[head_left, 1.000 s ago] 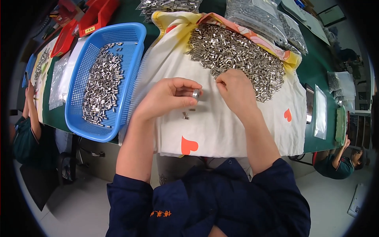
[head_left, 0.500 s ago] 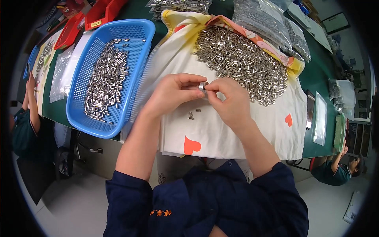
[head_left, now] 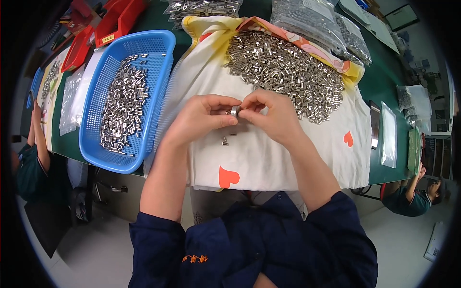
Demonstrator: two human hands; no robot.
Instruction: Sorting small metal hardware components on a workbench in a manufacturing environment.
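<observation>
Metal sleeve (head_left: 234,111) upright (roughly), pinched between left hand (head_left: 201,120), right hand (head_left: 271,115).

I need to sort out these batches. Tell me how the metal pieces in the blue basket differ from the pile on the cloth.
The pieces in the blue basket form a long narrow strip; the pile on the cloth spreads wider and looks larger. The basket sits to the left of both hands; the pile lies just beyond them. Both are small shiny metal cylinders.
</observation>
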